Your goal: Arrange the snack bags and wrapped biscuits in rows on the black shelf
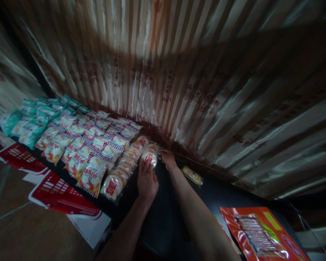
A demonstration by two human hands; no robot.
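Round biscuits in clear wrappers with red labels stand in a row [128, 161] on a dark table, and a shorter second line begins beside them. At the front of that short line, my left hand [147, 184] has its fingers pressed on a wrapped biscuit [149, 156]. Curled fingers of my right hand [167, 158] touch the right-hand edge of the clear wrapping, towards the back. The fingertips of the right hand are partly hidden and blurred.
Left of the biscuits lie rows of white snack bags [90, 174], then green bags [34, 132]. A small yellow packet [192, 176] lies right of my arms, and a large orange bag [260, 232] nearer. A pleated curtain [163, 72] hangs behind; red signs [61, 194] hang at the front edge.
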